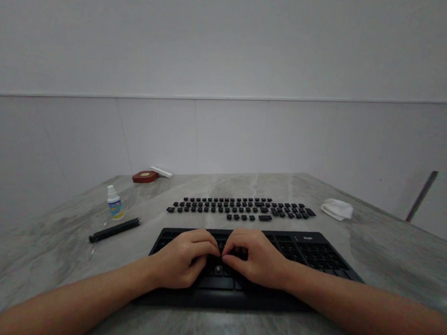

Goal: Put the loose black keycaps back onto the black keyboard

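Note:
A black keyboard lies in front of me, and many of its key places look bare, with one pale key mount showing near the middle. My left hand rests over its left half, fingers and thumb drawn together. Facing it, my right hand pinches with thumb and forefinger at nearly the same spot. The fingertips of both almost meet just above the pale mount. Whatever they grip is too small or hidden to make out. Behind the keyboard, loose black keycaps are laid out in rows.
To the left stand a small spray bottle and, before it, a slim black stick-like tool. A brown case and a white flat piece lie at the back left. A folded white cloth is at the right. A wall rises behind the table.

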A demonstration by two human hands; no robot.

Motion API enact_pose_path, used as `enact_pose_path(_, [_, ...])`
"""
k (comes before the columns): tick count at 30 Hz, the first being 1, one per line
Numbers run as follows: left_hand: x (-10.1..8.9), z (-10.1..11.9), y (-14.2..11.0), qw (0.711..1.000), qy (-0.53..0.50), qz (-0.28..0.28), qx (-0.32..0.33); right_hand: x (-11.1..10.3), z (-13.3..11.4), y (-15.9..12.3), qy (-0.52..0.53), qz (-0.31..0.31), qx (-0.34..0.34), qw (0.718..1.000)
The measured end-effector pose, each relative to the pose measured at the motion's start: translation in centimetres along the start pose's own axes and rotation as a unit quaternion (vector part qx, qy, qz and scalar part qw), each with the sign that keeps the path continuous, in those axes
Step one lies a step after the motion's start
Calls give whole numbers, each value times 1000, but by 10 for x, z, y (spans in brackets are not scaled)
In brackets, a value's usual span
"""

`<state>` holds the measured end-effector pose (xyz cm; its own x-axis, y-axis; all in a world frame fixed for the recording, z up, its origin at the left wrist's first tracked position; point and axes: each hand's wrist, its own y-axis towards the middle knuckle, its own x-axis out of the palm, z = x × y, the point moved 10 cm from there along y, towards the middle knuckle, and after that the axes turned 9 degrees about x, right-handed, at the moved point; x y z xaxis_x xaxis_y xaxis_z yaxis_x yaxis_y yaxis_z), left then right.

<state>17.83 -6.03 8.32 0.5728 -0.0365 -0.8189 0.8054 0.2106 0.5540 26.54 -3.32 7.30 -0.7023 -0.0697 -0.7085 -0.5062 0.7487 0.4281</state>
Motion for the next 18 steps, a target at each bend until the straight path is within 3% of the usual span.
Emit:
enact_pose_path(4, [1,-4,-2,1000,6,0,-13,0,1,0,11,-4,6,1000])
enact_pose_path(12, [1,-4,-3,1000,8,5,-4,0,-14,-6,2,8,-82,997])
enact_pose_path(18, [2,4,-1,1000,-3,-6,29,0,-18,-10,-11,13,-96,995])
